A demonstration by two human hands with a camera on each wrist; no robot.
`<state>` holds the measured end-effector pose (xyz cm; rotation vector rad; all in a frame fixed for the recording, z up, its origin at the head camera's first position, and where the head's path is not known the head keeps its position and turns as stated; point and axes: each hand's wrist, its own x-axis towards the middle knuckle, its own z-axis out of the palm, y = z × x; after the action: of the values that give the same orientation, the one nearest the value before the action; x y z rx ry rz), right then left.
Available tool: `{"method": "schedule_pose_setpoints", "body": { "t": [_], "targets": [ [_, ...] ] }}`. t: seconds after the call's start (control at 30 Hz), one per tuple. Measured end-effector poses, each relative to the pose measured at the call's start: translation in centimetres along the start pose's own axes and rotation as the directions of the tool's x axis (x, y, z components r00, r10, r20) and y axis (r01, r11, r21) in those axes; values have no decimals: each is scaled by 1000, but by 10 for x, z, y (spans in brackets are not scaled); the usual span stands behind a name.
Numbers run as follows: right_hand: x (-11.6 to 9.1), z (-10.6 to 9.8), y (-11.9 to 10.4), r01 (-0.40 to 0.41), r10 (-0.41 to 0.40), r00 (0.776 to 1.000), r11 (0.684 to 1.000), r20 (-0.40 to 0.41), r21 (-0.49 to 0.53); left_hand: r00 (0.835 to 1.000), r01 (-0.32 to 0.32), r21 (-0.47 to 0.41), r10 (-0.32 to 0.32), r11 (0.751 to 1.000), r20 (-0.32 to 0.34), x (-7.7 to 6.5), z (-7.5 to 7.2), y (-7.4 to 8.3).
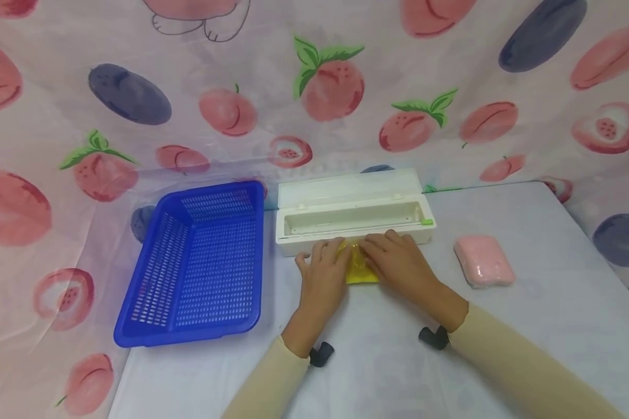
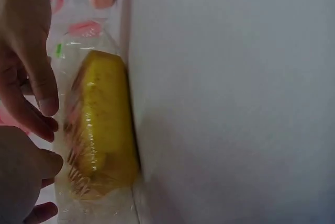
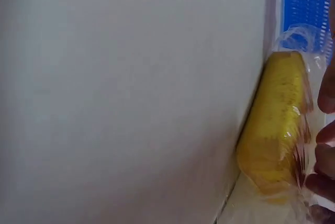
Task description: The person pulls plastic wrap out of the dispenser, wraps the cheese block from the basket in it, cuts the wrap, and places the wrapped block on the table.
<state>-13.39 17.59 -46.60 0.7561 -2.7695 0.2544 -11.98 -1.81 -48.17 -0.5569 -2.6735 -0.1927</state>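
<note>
A yellow block [image 1: 361, 271] lies on the table under a wrinkled layer of clear cling film [image 2: 99, 209]. Film extends past both ends of the block in the wrist views. My left hand [image 1: 322, 276] is at the block's left side, its fingertips at the film's far edge. From the right, my right hand [image 1: 402, 266] reaches in, fingers bent, also at that edge. Both hands appear to pinch the film, though the contact is partly hidden. Just beyond the fingers stands a white cling film dispenser [image 1: 292, 248] with its lid [image 1: 351, 187] raised.
A blue perforated basket [image 1: 258, 262] stands at the left. To the right lies a pink block [image 1: 483, 260] in clear wrap. A green slider [image 1: 427, 222] sits at the dispenser's right end. Fruit-printed cloth [image 1: 215, 70] hangs behind the white table [image 1: 367, 372].
</note>
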Motion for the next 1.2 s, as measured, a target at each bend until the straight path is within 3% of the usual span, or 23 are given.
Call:
{"method": "schedule_pose_setpoints", "body": {
  "t": [0.13,0.37,0.63,0.8,0.9,1.03,1.1,1.2],
  "targets": [
    [7,7,-6,-48,49,998,998,45,-28,999,-13,54,12,998,32,7,8,2],
    [12,10,-11,-98,98,991,995,86,1,986,-31,97,15,995,166,8,10,5],
    [17,-1,-9,-50,41,991,997,131,66,966,-62,53,47,997,256,7,-5,8],
    [22,-6,-8,-33,4,975,991,220,132,948,-45,53,26,998,317,6,-18,9],
    [24,-6,-10,-16,-29,964,986,264,166,925,11,7,-13,1000,379,4,-22,8],
    [22,-2,-14,67,-112,965,980,235,189,877,187,-136,-103,973,469,0,-26,4],
    [20,-1,-16,122,-154,969,978,193,171,855,274,-223,-131,936,502,-4,-26,1],
    [14,-1,-16,187,-203,972,973,118,132,826,373,-366,-125,853,550,-14,-24,-4]
  ]
}}
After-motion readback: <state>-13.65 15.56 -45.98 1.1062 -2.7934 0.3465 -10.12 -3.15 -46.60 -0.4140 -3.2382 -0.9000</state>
